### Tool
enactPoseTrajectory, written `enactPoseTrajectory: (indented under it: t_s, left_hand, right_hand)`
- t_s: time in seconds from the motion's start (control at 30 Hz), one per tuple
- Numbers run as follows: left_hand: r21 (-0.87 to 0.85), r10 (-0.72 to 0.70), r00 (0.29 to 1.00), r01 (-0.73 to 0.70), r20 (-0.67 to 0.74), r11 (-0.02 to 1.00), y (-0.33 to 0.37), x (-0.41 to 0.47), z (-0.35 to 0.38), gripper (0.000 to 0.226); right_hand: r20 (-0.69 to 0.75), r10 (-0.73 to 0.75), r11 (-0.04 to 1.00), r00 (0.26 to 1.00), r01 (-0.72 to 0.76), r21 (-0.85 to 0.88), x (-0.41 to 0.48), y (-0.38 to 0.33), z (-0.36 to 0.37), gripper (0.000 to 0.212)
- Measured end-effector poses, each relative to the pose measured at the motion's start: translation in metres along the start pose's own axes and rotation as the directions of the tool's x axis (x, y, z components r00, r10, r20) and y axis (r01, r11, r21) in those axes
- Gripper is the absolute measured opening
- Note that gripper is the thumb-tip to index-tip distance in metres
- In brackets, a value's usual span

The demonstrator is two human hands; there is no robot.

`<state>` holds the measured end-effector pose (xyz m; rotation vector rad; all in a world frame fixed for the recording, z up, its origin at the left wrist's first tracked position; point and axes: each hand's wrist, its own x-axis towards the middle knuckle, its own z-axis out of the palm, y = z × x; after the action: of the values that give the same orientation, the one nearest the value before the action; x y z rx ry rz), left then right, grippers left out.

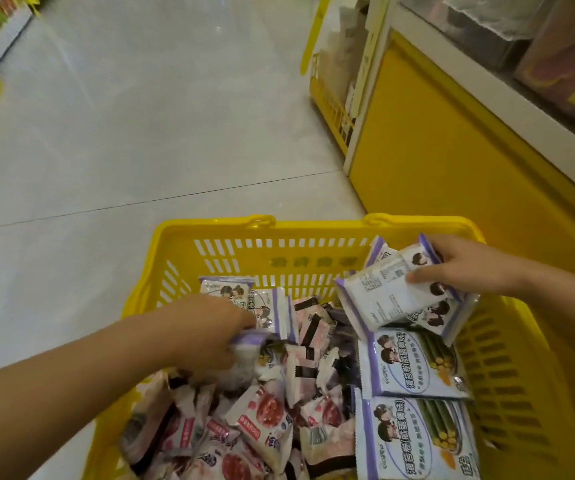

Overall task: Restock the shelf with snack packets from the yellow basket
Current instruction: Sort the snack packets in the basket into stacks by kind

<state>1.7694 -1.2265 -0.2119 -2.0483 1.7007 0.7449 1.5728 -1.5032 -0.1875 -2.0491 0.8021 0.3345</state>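
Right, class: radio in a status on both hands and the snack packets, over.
Right hand holds a stack of purple packets over the yellow basket. Left hand grips another packet inside it. Path to shelf looks open.

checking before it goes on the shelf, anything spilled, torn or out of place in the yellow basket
Nothing stands out. The purple-edged white snack packets and red-and-white packets lie jumbled inside the yellow plastic basket; none visibly torn, none on the grey tiled floor.
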Motion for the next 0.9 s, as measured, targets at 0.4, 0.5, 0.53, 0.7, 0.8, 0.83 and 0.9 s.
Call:
enactPoseTrajectory:
  t_s: [0.4,0.5,0.53,0.7,0.8,0.83,0.9]
  left_hand:
    - [-0.978,-0.141,0.970,-0.188,-0.199,0.088,0.052,0.060,-0.034,0.014]
    - [-0.989,-0.142,0.979,-0.151,-0.148,-0.007,0.070,0.081,-0.024,0.020]
    - [-0.990,-0.128,0.982,-0.140,-0.137,-0.015,0.073,0.085,-0.021,0.020]
    - [-0.997,-0.059,0.996,-0.070,-0.067,-0.036,0.090,0.091,-0.009,0.024]
    - [-0.997,-0.071,0.996,-0.059,-0.055,-0.054,0.097,0.093,-0.009,0.026]
    - [-0.996,-0.070,0.996,-0.058,-0.054,-0.061,0.099,0.094,-0.010,0.026]
    - [-0.996,-0.071,0.996,-0.063,-0.059,-0.059,0.099,0.093,-0.009,0.026]
  right_hand:
    - [-0.261,-0.091,0.996,0.961,0.087,-0.026,-0.010,0.019,-0.001,0.049]
    - [-0.213,-0.114,0.923,0.970,0.025,-0.384,-0.012,0.014,-0.009,0.028]
    - [-0.179,-0.073,0.868,0.981,-0.026,-0.495,-0.011,0.012,-0.010,0.029]
    - [-0.051,0.029,0.773,0.998,-0.055,-0.632,-0.002,0.020,0.006,0.049]
    - [0.019,0.040,0.911,0.999,-0.029,-0.410,0.000,0.023,0.011,0.066]
    - [0.028,0.034,0.932,0.999,-0.022,-0.362,0.000,0.023,0.011,0.071]
    - [0.058,0.034,0.951,0.998,-0.015,-0.308,-0.001,0.020,0.007,0.087]
